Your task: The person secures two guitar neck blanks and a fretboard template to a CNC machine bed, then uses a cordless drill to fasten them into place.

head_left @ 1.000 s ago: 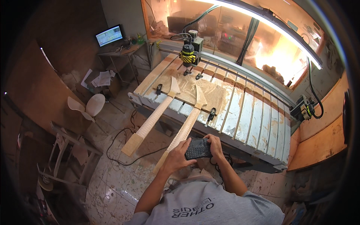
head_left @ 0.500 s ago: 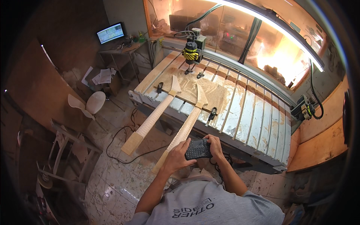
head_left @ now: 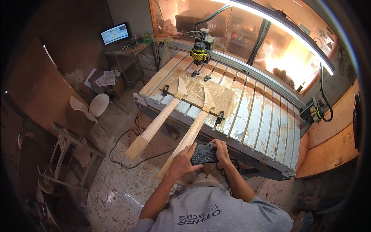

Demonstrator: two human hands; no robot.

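Observation:
A small black handheld keyboard is held between my two hands, in front of my body. My left hand grips its left end, with the thumb along the lower edge. At its right end, my right hand closes round the side, its thumb near the top corner. Just beyond my left hand, a pale wooden guitar neck sticks out over the machine bed's front edge. A second guitar neck lies to its left. Both angled headstocks rest on a carved wooden board.
A CNC router spindle with a yellow-black striped band stands above the slotted bed. Black clamps sit beside the headstocks. At left are a lit monitor, a white chair and a black cable across the floor.
The spindle appears slightly farther right, though the whole view has also shifted a little. Both hands keep the same hold on the keyboard.

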